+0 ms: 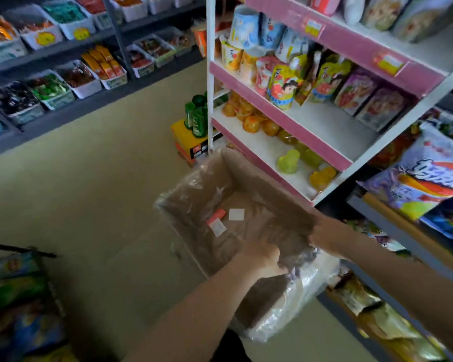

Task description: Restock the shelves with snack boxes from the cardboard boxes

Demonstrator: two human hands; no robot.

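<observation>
An open brown cardboard box, lined and wrapped with clear plastic, is held up in front of me over the floor. Its inside shows only a red-and-white slip and a white paper square on the bottom. My left hand grips the box's near rim together with bunched plastic. At the near right corner, my right hand holds the rim. Just beyond the box stands the pink-edged white shelf unit, with snack pouches on its upper boards and jelly cups on its lower boards.
A yellow carton with green bottles on top stands on the floor by the shelf's left post. Dark racks with white snack bins line the far left. Large snack bags hang at right; more bags at lower left. Beige floor lies between.
</observation>
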